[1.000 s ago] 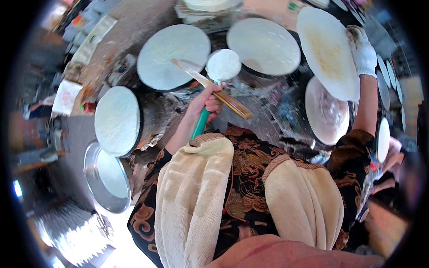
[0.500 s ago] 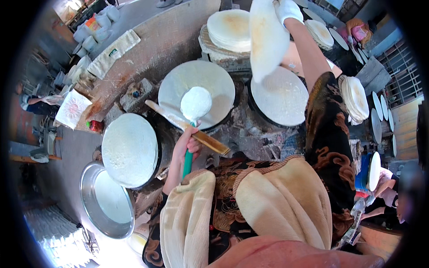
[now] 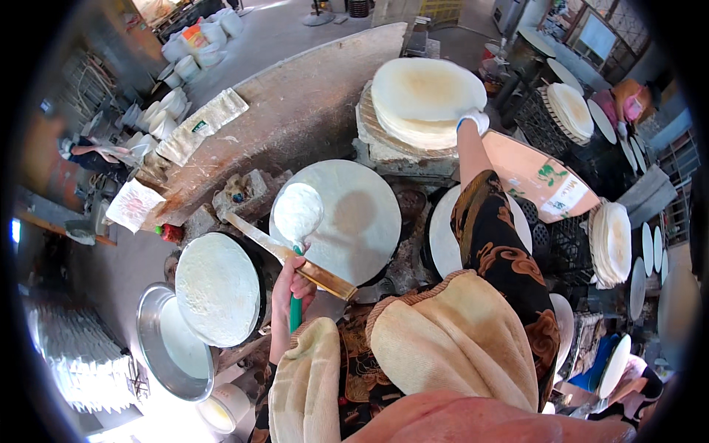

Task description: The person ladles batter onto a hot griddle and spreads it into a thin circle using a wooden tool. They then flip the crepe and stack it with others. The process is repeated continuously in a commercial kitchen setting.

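Note:
My left hand (image 3: 292, 283) grips a green-handled ladle (image 3: 298, 213), its bowl full of white batter, together with a long flat wooden stick (image 3: 275, 249). Both hover over the middle round griddle (image 3: 362, 221), which bears a thin pale sheet. My right hand (image 3: 473, 119), in a white glove, reaches far forward. It lies at the edge of the top thin round sheet (image 3: 425, 88) on a stack of such sheets (image 3: 413, 129) and seems to pinch its rim. My right arm crosses the right griddle (image 3: 441, 240).
A left griddle (image 3: 216, 288) carries another white sheet. A metal basin of batter (image 3: 166, 347) and a small white bucket (image 3: 221, 407) stand at lower left. More stacks of sheets (image 3: 609, 240) and racks stand to the right. A long stone counter (image 3: 295, 111) runs behind.
My right hand has carried a hanging thin sheet forward and laid it on the stack. The left hand has kept the ladle and stick over the middle griddle.

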Demonstrator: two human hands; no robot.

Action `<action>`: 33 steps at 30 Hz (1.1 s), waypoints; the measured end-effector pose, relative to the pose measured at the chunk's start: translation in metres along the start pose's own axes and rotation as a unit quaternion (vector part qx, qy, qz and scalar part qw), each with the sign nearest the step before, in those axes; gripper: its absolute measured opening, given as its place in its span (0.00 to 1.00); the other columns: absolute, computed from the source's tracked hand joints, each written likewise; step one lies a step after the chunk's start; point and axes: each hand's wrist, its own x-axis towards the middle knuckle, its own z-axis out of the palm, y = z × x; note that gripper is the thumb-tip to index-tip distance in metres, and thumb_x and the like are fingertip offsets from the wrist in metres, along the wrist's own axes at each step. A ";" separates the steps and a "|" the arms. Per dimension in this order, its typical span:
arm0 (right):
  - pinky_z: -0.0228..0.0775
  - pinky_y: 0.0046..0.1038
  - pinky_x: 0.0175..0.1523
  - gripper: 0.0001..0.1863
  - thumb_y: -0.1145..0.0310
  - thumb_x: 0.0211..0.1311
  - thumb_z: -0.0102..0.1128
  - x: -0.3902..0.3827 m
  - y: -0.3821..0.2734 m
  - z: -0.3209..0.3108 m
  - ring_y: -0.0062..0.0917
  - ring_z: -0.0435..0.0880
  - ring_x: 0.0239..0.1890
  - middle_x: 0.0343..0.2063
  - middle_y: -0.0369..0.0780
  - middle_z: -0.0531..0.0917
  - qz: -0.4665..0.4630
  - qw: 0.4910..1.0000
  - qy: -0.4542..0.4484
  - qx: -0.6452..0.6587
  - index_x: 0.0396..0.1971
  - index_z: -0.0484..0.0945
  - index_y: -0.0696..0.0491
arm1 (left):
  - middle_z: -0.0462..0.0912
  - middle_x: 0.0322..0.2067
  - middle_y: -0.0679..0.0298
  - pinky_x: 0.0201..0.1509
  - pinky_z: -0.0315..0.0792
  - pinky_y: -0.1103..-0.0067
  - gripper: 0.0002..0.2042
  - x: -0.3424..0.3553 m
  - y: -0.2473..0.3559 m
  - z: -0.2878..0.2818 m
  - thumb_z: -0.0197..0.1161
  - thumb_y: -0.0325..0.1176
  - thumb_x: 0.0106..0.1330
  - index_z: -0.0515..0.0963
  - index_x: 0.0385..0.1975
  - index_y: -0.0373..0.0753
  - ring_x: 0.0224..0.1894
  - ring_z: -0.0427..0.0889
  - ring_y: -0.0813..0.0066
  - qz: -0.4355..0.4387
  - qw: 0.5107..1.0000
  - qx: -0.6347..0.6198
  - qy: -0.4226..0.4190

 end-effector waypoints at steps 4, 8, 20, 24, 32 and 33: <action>0.72 0.35 0.44 0.19 0.61 0.54 0.53 0.002 0.022 -0.017 0.43 0.82 0.41 0.38 0.52 0.82 -0.058 0.995 -0.033 -0.072 0.38 0.79 0.62 | 0.58 0.05 0.76 0.05 0.52 0.88 0.18 0.020 -0.001 0.021 0.52 0.36 0.66 0.59 0.12 0.48 0.04 0.57 0.85 -0.018 0.998 -0.068 0.001; 0.72 0.32 0.45 0.18 0.64 0.52 0.54 -0.021 0.007 -0.043 0.39 0.82 0.40 0.39 0.49 0.82 -0.118 0.987 -0.049 -0.093 0.39 0.79 0.60 | 0.58 0.05 0.75 0.05 0.53 0.88 0.17 0.037 -0.003 0.018 0.53 0.35 0.66 0.62 0.13 0.46 0.04 0.57 0.85 -0.034 0.997 -0.050 -0.040; 0.71 0.36 0.38 0.19 0.57 0.59 0.45 -0.110 0.079 -0.102 0.41 0.80 0.32 0.29 0.50 0.81 -0.291 0.925 -0.245 -0.007 0.31 0.81 0.55 | 0.59 0.07 0.76 0.07 0.53 0.89 0.15 0.026 0.006 -0.013 0.54 0.32 0.63 0.61 0.14 0.45 0.06 0.57 0.88 -0.023 0.993 0.070 -0.093; 0.72 0.22 0.30 0.21 0.54 0.60 0.51 -0.305 0.043 -0.227 0.22 0.80 0.26 0.28 0.41 0.82 -0.075 0.711 -0.684 -0.143 0.41 0.78 0.57 | 0.59 0.08 0.74 0.07 0.52 0.87 0.10 0.032 0.007 -0.029 0.53 0.31 0.62 0.63 0.20 0.42 0.07 0.57 0.86 -0.019 0.981 0.170 -0.095; 0.70 0.35 0.44 0.24 0.64 0.57 0.52 -0.400 0.101 -0.310 0.43 0.79 0.39 0.38 0.50 0.79 -0.313 0.744 -0.572 -0.148 0.55 0.69 0.52 | 0.57 0.10 0.75 0.08 0.52 0.87 0.11 0.041 -0.033 -0.017 0.60 0.39 0.64 0.64 0.32 0.43 0.08 0.57 0.87 -0.071 0.953 0.239 -0.171; 0.71 0.36 0.42 0.23 0.65 0.57 0.52 -0.386 0.108 -0.324 0.43 0.79 0.38 0.36 0.50 0.79 -0.302 0.786 -0.526 -0.118 0.54 0.70 0.51 | 0.57 0.10 0.75 0.08 0.52 0.87 0.12 0.034 -0.038 0.000 0.60 0.40 0.64 0.65 0.34 0.43 0.08 0.56 0.87 -0.090 0.946 0.242 -0.196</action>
